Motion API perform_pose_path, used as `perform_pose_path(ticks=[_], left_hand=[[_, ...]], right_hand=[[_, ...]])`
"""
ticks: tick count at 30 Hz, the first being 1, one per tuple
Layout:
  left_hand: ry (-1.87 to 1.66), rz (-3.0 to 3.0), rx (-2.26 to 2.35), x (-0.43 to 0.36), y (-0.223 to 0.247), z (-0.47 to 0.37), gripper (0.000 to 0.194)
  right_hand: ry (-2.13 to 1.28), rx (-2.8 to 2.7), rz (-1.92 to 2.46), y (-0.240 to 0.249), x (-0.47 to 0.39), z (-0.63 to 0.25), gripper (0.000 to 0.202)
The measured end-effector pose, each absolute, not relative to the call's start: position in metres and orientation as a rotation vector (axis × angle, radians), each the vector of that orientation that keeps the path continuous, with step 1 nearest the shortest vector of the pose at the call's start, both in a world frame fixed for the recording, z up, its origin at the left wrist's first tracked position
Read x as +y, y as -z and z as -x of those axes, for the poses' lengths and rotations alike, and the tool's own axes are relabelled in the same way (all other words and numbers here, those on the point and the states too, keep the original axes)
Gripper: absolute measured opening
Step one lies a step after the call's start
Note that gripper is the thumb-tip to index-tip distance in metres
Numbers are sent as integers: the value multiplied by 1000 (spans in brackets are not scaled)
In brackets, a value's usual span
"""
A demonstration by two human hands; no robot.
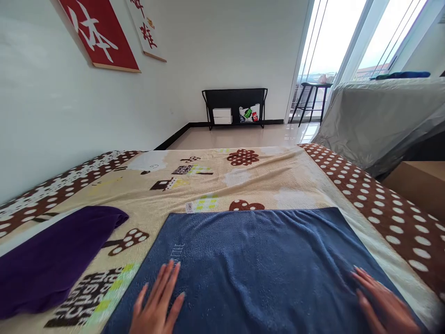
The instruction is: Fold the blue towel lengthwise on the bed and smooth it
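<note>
Blue towel [257, 264] lies flat on the bed, lower centre of frame — left hand [158, 301] and right hand [384, 304] spread flat on it, gripping nothing — soft, limp; likely best pinched at corners.

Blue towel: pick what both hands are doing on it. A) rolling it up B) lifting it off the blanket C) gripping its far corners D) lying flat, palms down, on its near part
D: the left hand and right hand rest open, fingers spread, on the blue towel, which lies flat on the patterned blanket.
</note>
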State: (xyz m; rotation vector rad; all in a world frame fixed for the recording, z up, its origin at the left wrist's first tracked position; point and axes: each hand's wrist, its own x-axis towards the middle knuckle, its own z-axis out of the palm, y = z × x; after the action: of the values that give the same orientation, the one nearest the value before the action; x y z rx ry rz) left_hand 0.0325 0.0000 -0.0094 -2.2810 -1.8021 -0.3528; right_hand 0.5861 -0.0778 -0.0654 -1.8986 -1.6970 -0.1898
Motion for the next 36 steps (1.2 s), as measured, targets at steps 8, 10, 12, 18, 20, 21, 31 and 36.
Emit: perform_pose_path(ticks=[8,10,12,18,20,21,31,36], left_hand=[[544,2609,-989,19,7,-191,60],[557,2574,-924,17,21,-202,58],[545,2538,-917,16,33,-203,59],[562,2539,-1080,9,41,-201,66],[542,2502,-1112,8,43,-202,69],[542,2482,-1098,7,44,-202,70],[522,2607,-870,12,47,-158,60],[425,2390,-1653,9,46,-54,59]], right_hand=[[354,-2139,1364,48,-14,-427,81],[307,-2205,1180,50,-14,-422,77],[193,-2252,1057,48,-15,-430,69],[483,-2221,1288,38,-20,-456,75],[587,-2222,1292,41,-22,-450,72],[615,-2216,1275,44,-23,-444,70],[255,-2305,1126,38,-30,-468,54],[386,-2037,1638,42,-41,-529,77]])
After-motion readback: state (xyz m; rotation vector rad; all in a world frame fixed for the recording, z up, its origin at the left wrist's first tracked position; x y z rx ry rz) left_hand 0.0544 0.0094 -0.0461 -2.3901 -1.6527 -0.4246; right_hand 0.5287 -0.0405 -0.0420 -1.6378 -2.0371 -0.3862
